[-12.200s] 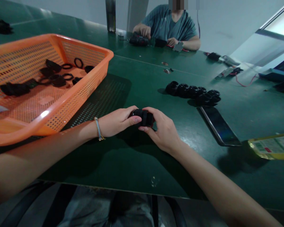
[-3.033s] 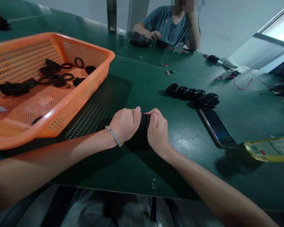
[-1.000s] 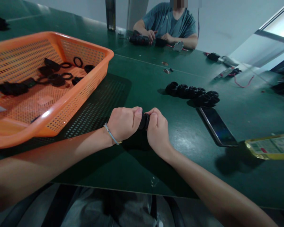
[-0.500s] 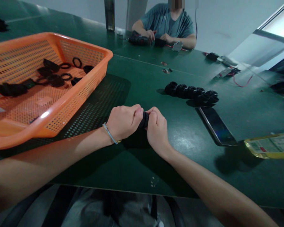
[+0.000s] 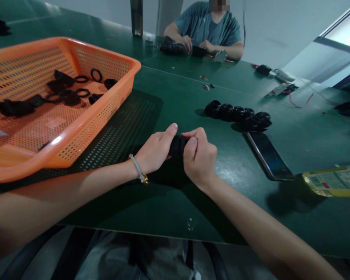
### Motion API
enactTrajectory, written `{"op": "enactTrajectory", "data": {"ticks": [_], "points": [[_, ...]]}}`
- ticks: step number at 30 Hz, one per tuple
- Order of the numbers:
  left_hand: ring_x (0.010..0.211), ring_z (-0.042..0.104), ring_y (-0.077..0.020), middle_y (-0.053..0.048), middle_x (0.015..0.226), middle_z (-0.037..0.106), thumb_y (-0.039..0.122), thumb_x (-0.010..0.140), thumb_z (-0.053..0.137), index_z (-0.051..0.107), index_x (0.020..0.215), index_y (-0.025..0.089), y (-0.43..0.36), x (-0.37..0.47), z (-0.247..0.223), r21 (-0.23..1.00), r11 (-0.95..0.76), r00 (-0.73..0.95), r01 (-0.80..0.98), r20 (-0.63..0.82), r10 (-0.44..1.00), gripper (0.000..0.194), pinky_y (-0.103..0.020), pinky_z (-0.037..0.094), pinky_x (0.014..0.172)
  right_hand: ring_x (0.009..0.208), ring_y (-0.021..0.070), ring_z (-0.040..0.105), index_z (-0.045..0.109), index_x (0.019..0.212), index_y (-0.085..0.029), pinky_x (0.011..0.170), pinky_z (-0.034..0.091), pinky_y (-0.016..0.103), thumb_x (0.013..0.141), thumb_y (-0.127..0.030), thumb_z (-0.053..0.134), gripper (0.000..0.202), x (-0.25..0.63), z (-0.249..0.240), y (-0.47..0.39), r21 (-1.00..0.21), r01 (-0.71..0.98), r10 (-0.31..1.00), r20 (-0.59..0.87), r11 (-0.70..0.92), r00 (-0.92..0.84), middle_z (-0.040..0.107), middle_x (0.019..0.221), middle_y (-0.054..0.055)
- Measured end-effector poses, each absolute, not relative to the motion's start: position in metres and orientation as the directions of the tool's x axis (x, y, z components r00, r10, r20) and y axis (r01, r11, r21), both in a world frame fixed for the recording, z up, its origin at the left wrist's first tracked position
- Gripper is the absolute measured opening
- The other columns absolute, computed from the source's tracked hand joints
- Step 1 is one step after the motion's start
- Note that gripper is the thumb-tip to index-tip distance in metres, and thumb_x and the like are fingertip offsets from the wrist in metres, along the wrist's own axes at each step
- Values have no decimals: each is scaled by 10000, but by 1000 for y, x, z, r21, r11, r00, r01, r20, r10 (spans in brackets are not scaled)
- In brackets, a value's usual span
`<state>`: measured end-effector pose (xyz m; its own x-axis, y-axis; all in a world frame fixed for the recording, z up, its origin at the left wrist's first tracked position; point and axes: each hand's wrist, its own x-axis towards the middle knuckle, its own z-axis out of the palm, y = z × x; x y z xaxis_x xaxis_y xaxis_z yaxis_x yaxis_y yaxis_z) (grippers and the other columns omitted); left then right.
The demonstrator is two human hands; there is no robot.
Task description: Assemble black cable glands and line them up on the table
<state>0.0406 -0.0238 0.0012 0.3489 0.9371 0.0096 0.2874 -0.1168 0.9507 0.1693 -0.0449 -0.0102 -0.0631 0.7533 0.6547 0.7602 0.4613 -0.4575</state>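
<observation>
Between my hands, over the green table, is a black ring-shaped plastic part [image 5: 175, 146], with a raised band near its right end. My left hand [image 5: 155, 151] grips its left side, thumb pointing up along the edge. Curled fingers of my right hand [image 5: 200, 157] close on the right end and cover much of it. Ahead and to the right, several similar black round parts [image 5: 237, 113] stand in a cluster. An orange basket [image 5: 96, 130] to my left contains black rings [image 5: 83, 92] and other black pieces.
A phone [image 5: 268, 155] lies right of my hands, beside a yellow package [image 5: 335, 181]. Across the green table [image 5: 175, 91] sits a person [image 5: 207, 29] with hands near a power drill [image 5: 171, 47]. Wired parts [image 5: 281, 87] lie at the far right.
My left thumb has lifted and that hand has opened somewhat around the part, exposing more of it. My right hand has turned and shifted slightly right.
</observation>
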Motion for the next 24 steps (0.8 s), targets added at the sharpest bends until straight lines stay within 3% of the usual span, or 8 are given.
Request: {"op": "enactTrajectory", "data": {"ticks": [7,14,24], "points": [[434,480,-105,1,453,480,306,945,168,528,566,158,-29,40,4,767,-353,305,536,214,928,543,-222,372,451,443,108,452,433,758,-221,460,326,233,860,-217,253,207,164,-9,-47,-543,728,813,581,419,-35,473,542,-31],[472,501,-118,-23,490,525,293,940,148,553,589,153,-29,37,2,691,-432,332,579,284,900,554,-252,368,517,448,105,448,418,744,-220,460,323,233,862,-219,258,199,163,-8,-49,-604,683,835,550,410,-14,457,554,-33],[475,543,-153,-48,515,574,362,933,111,616,695,136,-26,34,-2,515,-552,385,656,400,832,602,-257,360,483,485,115,428,407,650,-226,487,298,252,840,-229,283,227,158,-8,-47,-777,578,915,385,249,124,446,541,-35]]}}
